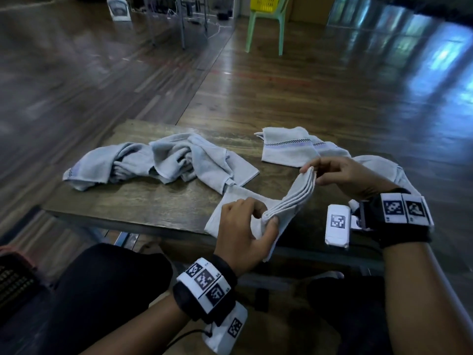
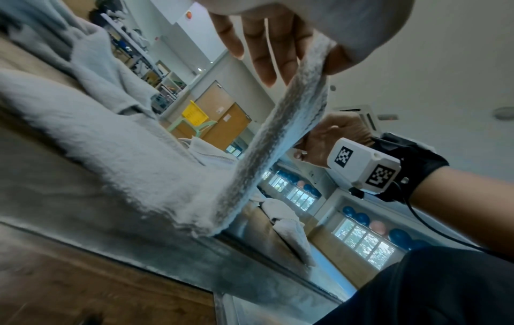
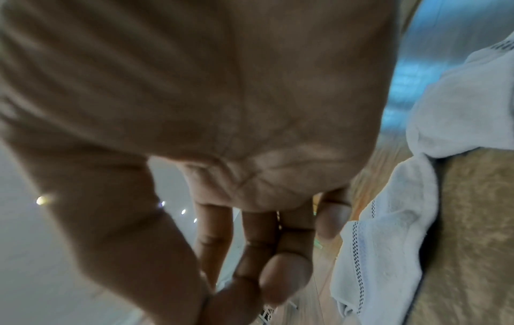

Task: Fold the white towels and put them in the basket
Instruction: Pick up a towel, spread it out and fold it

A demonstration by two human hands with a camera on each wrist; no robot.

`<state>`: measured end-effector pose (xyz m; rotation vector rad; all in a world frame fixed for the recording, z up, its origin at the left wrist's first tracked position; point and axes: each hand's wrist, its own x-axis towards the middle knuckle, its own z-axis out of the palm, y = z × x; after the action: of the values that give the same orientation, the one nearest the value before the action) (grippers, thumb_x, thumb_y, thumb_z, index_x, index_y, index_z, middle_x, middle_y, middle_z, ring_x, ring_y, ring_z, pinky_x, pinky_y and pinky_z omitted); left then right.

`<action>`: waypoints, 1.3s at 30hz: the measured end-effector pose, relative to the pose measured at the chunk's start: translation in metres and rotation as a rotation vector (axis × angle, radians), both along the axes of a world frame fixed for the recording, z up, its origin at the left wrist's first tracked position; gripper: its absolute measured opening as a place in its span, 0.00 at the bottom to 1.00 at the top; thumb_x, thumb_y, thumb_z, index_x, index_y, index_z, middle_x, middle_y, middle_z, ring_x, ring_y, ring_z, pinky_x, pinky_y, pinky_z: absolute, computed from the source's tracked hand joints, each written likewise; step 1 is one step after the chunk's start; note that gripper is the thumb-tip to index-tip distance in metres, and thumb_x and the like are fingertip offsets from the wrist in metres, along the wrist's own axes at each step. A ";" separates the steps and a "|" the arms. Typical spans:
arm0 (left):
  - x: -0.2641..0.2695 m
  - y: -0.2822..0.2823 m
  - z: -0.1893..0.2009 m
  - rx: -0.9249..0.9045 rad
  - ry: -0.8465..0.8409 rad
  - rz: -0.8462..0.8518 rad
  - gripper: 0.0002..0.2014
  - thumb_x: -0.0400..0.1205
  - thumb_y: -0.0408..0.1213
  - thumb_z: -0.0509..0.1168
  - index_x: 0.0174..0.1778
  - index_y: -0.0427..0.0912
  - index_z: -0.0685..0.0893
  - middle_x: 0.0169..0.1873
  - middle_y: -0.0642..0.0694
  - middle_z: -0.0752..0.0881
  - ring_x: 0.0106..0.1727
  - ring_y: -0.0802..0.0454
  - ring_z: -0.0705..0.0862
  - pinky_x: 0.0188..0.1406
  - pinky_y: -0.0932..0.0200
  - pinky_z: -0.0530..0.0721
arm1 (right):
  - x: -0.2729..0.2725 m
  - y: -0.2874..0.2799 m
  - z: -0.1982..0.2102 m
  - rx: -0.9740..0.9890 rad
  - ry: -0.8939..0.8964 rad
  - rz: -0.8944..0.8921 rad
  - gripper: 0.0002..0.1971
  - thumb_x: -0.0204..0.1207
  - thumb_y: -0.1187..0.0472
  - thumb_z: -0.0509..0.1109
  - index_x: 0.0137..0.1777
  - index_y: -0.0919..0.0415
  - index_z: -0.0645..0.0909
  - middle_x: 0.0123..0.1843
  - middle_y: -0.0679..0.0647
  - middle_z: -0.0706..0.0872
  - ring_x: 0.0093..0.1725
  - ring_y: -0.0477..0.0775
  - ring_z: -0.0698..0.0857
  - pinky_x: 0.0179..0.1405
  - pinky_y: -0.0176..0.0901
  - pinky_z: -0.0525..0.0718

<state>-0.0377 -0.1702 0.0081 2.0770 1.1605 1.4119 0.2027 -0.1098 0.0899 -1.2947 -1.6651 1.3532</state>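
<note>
A folded white towel [image 1: 294,196] lies at the near edge of the wooden table [image 1: 153,201], its layered edge lifted between my hands. My left hand [image 1: 266,216] pinches the near end of that edge between thumb and fingers. My right hand [image 1: 311,174] pinches the far end. In the left wrist view the towel's edge [image 2: 283,136] runs up from the table to my left hand's fingers [image 2: 264,55], with my right hand [image 2: 331,136] behind it. The right wrist view shows my right hand's palm and curled fingers [image 3: 283,277]; the held towel is hidden there.
Crumpled white towels [image 1: 158,160] sprawl across the table's left and middle. A folded towel with a chequered stripe [image 1: 286,147] lies at the back right, another towel [image 1: 378,165] under my right arm. A dark basket [image 1: 12,278] sits at lower left. A yellow basket [image 1: 266,2] rests on a green chair.
</note>
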 end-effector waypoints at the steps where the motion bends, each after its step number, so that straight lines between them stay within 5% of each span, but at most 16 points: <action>1: -0.005 0.002 -0.002 -0.041 -0.014 0.017 0.09 0.75 0.47 0.63 0.36 0.45 0.77 0.33 0.56 0.79 0.39 0.64 0.73 0.45 0.66 0.68 | -0.003 0.004 -0.001 0.003 -0.035 0.028 0.20 0.50 0.52 0.84 0.46 0.51 0.89 0.43 0.49 0.91 0.46 0.40 0.86 0.49 0.29 0.82; 2: -0.011 0.005 -0.005 -0.082 -0.029 0.031 0.09 0.75 0.48 0.63 0.36 0.46 0.76 0.33 0.57 0.79 0.40 0.64 0.74 0.45 0.67 0.68 | -0.008 0.009 -0.003 -0.002 -0.065 0.038 0.21 0.53 0.49 0.84 0.47 0.54 0.89 0.44 0.48 0.91 0.46 0.40 0.87 0.50 0.29 0.83; 5: -0.027 0.013 -0.015 -0.164 -0.076 0.062 0.09 0.75 0.49 0.62 0.35 0.50 0.73 0.31 0.58 0.78 0.37 0.57 0.77 0.43 0.63 0.70 | -0.024 0.030 -0.011 -0.028 -0.136 0.063 0.12 0.70 0.75 0.71 0.51 0.60 0.83 0.42 0.49 0.91 0.44 0.36 0.87 0.49 0.26 0.82; 7: -0.036 0.017 -0.020 -0.182 -0.083 0.077 0.08 0.76 0.49 0.62 0.34 0.52 0.71 0.30 0.59 0.76 0.35 0.54 0.78 0.41 0.56 0.73 | -0.040 0.045 -0.015 -0.046 -0.229 0.095 0.13 0.72 0.79 0.66 0.54 0.68 0.81 0.45 0.52 0.87 0.42 0.33 0.85 0.48 0.24 0.81; 11: -0.053 0.025 -0.036 -0.218 -0.029 0.167 0.09 0.75 0.51 0.61 0.34 0.52 0.72 0.30 0.57 0.78 0.34 0.55 0.78 0.42 0.48 0.77 | -0.069 0.073 -0.035 -0.011 -0.351 0.050 0.13 0.71 0.76 0.71 0.56 0.75 0.81 0.45 0.56 0.86 0.38 0.34 0.84 0.49 0.27 0.79; 19: -0.072 0.040 -0.066 -0.413 0.276 0.285 0.15 0.72 0.57 0.48 0.35 0.50 0.71 0.34 0.54 0.77 0.43 0.47 0.78 0.46 0.51 0.71 | -0.106 0.097 -0.079 -0.022 -0.560 0.008 0.07 0.74 0.62 0.73 0.50 0.61 0.86 0.49 0.55 0.89 0.51 0.52 0.84 0.60 0.47 0.78; 23: -0.076 0.042 -0.073 -0.465 0.362 0.312 0.21 0.71 0.58 0.44 0.42 0.49 0.75 0.41 0.54 0.76 0.50 0.49 0.76 0.54 0.52 0.67 | -0.114 0.101 -0.090 -0.041 -0.607 0.010 0.09 0.74 0.60 0.73 0.53 0.60 0.86 0.51 0.53 0.87 0.54 0.51 0.82 0.56 0.42 0.76; 27: -0.079 0.043 -0.074 -0.511 0.454 0.340 0.18 0.73 0.57 0.47 0.45 0.51 0.75 0.45 0.54 0.79 0.53 0.51 0.76 0.55 0.52 0.65 | -0.122 0.104 -0.098 -0.062 -0.676 0.015 0.10 0.75 0.60 0.71 0.55 0.61 0.84 0.50 0.52 0.84 0.52 0.49 0.80 0.54 0.41 0.74; 32: -0.083 0.046 -0.075 -0.524 0.475 0.338 0.09 0.79 0.52 0.58 0.48 0.53 0.76 0.47 0.55 0.82 0.53 0.52 0.78 0.56 0.52 0.66 | -0.128 0.107 -0.108 -0.057 -0.850 -0.007 0.03 0.72 0.53 0.72 0.43 0.45 0.80 0.46 0.44 0.83 0.58 0.55 0.82 0.69 0.65 0.71; 39: -0.083 0.055 -0.066 -0.527 0.545 0.296 0.10 0.81 0.52 0.59 0.47 0.53 0.82 0.47 0.55 0.85 0.54 0.52 0.79 0.57 0.50 0.68 | -0.117 0.095 -0.103 -0.071 -0.894 -0.016 0.06 0.75 0.52 0.69 0.48 0.52 0.81 0.48 0.47 0.82 0.58 0.53 0.81 0.70 0.61 0.70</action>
<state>-0.1212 -0.1148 -0.0583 1.9883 1.8729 0.5264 0.0859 -0.0149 -0.0128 -2.1402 -2.1503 0.8481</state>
